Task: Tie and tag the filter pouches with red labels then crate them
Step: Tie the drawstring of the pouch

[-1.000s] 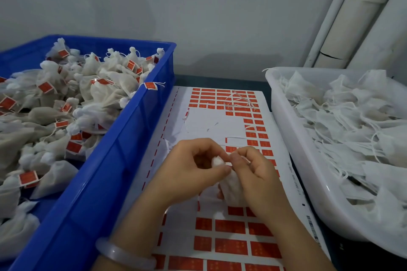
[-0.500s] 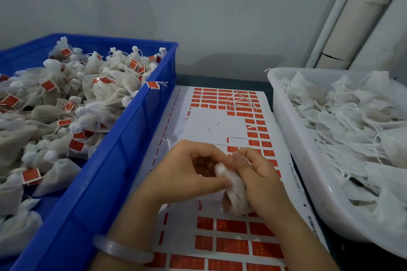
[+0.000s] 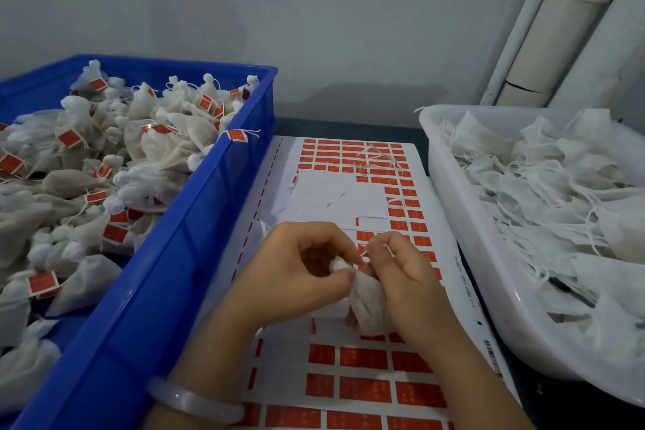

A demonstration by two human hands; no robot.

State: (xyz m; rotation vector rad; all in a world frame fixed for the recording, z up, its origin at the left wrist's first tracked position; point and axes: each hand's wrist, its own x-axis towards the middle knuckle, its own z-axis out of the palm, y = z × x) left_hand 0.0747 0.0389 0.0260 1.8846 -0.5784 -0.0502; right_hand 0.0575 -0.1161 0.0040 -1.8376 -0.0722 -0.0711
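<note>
Pouch (image 3: 368, 304) sits lower centre of frame, held between both hands just above the sheet (image 3: 335, 199). Its long axis is tilted: gathered neck up and to the left, belly down and to the right.

Left hand (image 3: 300, 276): fingers curled, thumb and forefinger pinching the neck. Firm hold, nothing let go.

Right hand (image 3: 408, 286): lower fingers wrapped under the belly, thumb and forefinger nipping the string (image 3: 364, 252) just above the neck. The string runs short between my two pinches (thin and pale, lost past my thumb, so I cannot tell whether the knot has closed).

Judgement: this is the tying step. I see no red on this pouch, so the tag is not yet on.

The next move turns on one thing: the neck points at my left hand and the free string lies toward my right. I judge the pull should go up and right, away from the neck, with the left hand anchoring.

Labels (image 3: 364, 358): the nearest full rows are directly below my hands, with more just right of the right hand, which is the nearer one.

Crate (image 3: 181, 230) fills the left of frame, heaped with tagged pouches. My left hand is nearer.

Bin (image 3: 464, 230) at right holds untied pouches.

Bracelet (image 3: 195, 401) on my left wrist, bottom of frame.
</note>
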